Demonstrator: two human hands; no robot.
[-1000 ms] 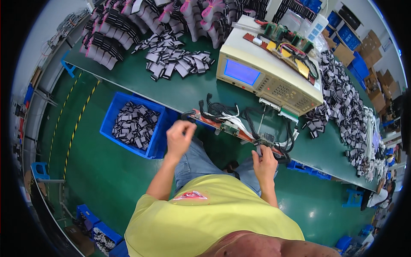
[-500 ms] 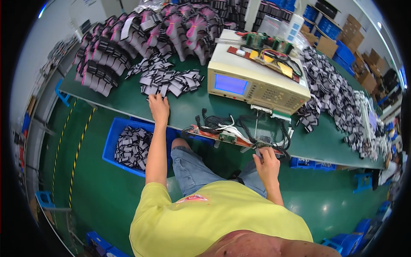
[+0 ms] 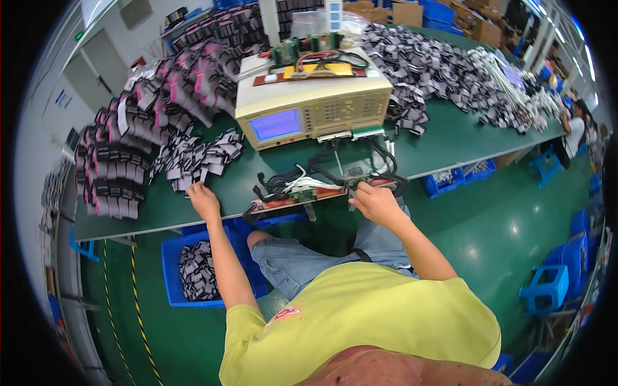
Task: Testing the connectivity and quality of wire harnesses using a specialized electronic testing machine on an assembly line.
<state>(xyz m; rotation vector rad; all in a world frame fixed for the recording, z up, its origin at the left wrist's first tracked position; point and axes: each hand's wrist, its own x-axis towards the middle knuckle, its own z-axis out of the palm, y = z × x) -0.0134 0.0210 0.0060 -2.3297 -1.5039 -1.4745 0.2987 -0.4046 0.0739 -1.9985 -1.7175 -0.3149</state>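
Note:
At the near edge of a loose pile of short grey ribbon cables with black connectors [image 3: 199, 157], my left hand [image 3: 204, 202] has its fingers drawn together on one cable. A pale strip of it shows just above the fingertips. My right hand [image 3: 376, 204] is closed at the right part of a long red-brown test fixture [image 3: 326, 193] on the table's front edge. A short grey ribbon cable [image 3: 352, 203] shows at its fingertips, mostly covered by them. Black and white wires [image 3: 302, 179] run along the fixture, beside small green circuit boards.
A beige bench tester [image 3: 315, 106] with a lit blue screen stands behind the fixture. Bundled ribbon cables [image 3: 119, 170] are stacked at left; a long heap of cables [image 3: 418, 71] lies at right. Below the table, a blue bin [image 3: 172, 273] holds more cables. Another person [image 3: 575, 132] sits far right.
My view has swung, so the tester and table now appear further left. My left hand stays at the cable pile and my right hand at the fixture.

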